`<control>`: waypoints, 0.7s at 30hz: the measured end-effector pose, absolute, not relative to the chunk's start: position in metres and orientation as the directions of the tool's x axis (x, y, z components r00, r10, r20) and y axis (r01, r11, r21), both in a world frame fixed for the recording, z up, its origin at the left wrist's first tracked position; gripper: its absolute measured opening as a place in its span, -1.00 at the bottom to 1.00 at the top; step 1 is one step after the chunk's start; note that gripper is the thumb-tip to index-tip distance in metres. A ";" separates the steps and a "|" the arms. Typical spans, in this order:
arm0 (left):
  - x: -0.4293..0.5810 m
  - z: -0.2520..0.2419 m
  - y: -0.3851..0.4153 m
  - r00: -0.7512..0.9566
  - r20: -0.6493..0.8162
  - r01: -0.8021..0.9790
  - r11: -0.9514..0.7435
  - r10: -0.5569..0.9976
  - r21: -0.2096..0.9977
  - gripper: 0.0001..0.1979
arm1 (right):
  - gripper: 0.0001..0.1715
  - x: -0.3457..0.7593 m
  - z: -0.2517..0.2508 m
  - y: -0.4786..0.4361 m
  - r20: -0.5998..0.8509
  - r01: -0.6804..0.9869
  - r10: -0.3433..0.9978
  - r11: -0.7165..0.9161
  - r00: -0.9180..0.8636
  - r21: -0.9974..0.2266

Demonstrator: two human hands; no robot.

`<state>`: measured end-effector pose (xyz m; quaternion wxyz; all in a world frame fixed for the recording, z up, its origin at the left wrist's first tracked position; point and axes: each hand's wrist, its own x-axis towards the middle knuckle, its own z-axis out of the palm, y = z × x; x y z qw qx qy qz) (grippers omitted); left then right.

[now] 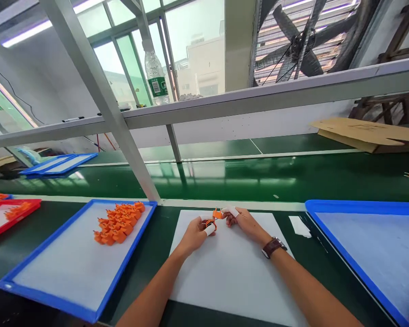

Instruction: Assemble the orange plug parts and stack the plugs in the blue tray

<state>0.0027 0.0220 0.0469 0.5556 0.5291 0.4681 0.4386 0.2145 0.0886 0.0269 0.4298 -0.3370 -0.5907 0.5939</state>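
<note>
Over the white sheet (231, 268), my two hands meet around small orange parts. My right hand (241, 222), with white covers on fingertips and a watch on the wrist, pinches a small orange plastic piece (217, 213) with thin prongs on top. Closed fingers of my left hand (196, 234), one in a white cover, grip an orange loop-shaped part (210, 223) with something dark by it; its exact kind is too small to tell. To the left, a pile of similar orange pieces (119, 222) lies in a blue-rimmed tray (61, 272).
At right is another blue-rimmed tray (368, 245), with a white scrap (300, 226) beside it. A red tray (20, 218) sits far left. Behind the sheet runs a green conveyor (225, 177); a slanted metal post (122, 136) rises left of my hands. A cardboard piece (368, 131) lies beyond.
</note>
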 end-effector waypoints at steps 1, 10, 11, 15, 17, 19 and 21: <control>0.002 0.043 0.022 0.162 -0.030 0.040 0.024 0.986 0.999 -0.61 | -0.39 0.214 0.028 0.087 0.111 -0.101 0.913 0.077 -0.392 -0.992; -0.003 0.033 0.017 0.110 0.366 0.431 -0.376 0.924 0.820 -0.72 | -0.39 0.204 0.023 0.067 0.227 -0.072 0.900 0.216 -0.372 -0.974; -0.002 0.034 0.017 0.086 0.377 0.446 -0.374 0.922 0.813 -0.72 | -0.45 0.202 0.022 0.063 0.237 -0.051 0.898 0.235 -0.371 -0.971; -0.001 0.031 0.020 -0.066 0.342 0.432 -0.282 0.937 0.857 -0.78 | -0.67 0.195 0.024 0.050 0.293 0.015 0.854 0.331 -0.430 -0.943; -0.001 0.028 0.021 -0.096 0.286 0.382 -0.230 0.953 0.895 -0.79 | -0.71 0.193 0.025 0.045 0.317 0.037 0.838 0.371 -0.444 -0.928; 0.000 0.027 0.021 -0.063 0.252 0.339 -0.217 0.966 0.916 -0.75 | -0.72 0.191 0.025 0.042 0.339 0.051 0.840 0.396 -0.423 -0.917; 0.001 0.026 0.020 -0.004 0.258 0.301 -0.245 0.966 0.922 -0.70 | -0.72 0.191 0.024 0.042 0.370 0.072 0.847 0.427 -0.382 -0.902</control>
